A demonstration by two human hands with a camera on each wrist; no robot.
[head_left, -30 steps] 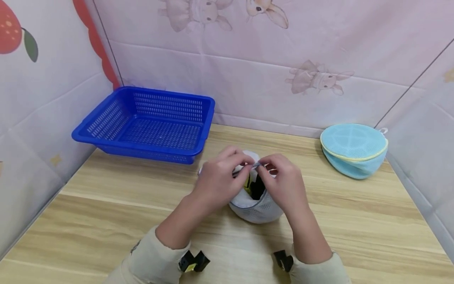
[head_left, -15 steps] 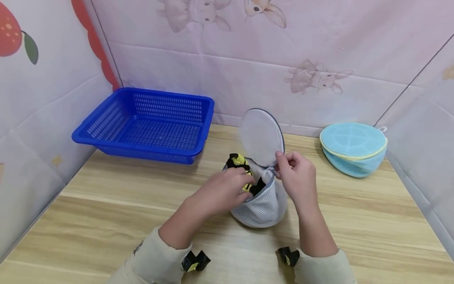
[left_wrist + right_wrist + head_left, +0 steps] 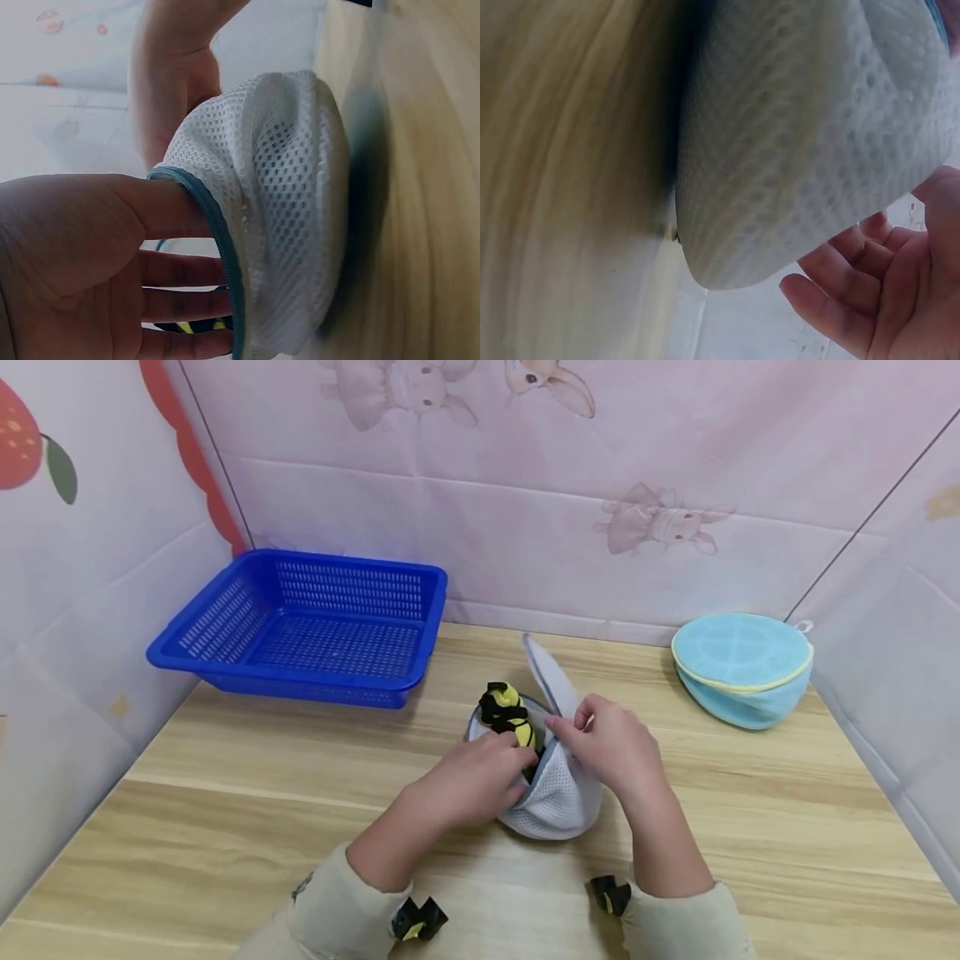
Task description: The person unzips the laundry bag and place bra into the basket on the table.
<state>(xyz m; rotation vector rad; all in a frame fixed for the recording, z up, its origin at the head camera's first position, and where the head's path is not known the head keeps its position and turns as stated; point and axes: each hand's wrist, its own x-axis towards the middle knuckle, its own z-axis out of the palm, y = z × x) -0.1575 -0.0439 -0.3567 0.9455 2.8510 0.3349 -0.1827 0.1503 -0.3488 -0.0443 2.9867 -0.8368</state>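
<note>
A white mesh laundry bag (image 3: 558, 797) with a grey-blue zip edge stands unzipped on the table, its round lid (image 3: 551, 677) tipped up at the back. Out of its opening sticks a bunched black-and-yellow item (image 3: 504, 706). My left hand (image 3: 480, 777) reaches over the near left rim, thumb and fingers extended into the bag; the fingertips are hidden inside in the left wrist view. On the other side, my right hand (image 3: 618, 747) pinches the bag's edge near the lid between thumb and forefinger. Its other fingers (image 3: 840, 277) curl loosely beside the mesh.
A blue slotted plastic basket (image 3: 337, 647) stands at the back left. At the back right sits a light-blue mesh bag (image 3: 742, 672) with yellow piping. Printed cloth walls (image 3: 510, 527) enclose the wooden table (image 3: 262, 793) at the back and sides.
Both hands were together at the bag's top; then the lid came up in the right hand. The left hand has moved into the opening, and the lid now leans more edge-on.
</note>
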